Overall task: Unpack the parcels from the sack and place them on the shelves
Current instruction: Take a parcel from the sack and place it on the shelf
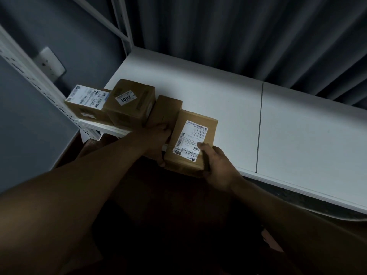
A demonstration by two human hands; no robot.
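Note:
A brown cardboard parcel point(190, 142) with a white shipping label lies at the front edge of the white shelf point(228, 108). My right hand point(217, 165) grips its near right corner, thumb on the label. My left hand point(158, 142) holds its left side. Three more brown parcels stand in a row to the left: a plain one point(167, 109), one labelled 2001 point(131, 104), and one with a large white label point(87, 101) at the shelf's left end. The sack is not in view.
White perforated uprights point(29, 76) and a diagonal brace point(111, 22) frame the shelf's left end. A dark corrugated wall point(238, 32) runs behind. A wall socket point(50, 63) sits at the left. The shelf board stretches bare to the right past a seam point(260, 126).

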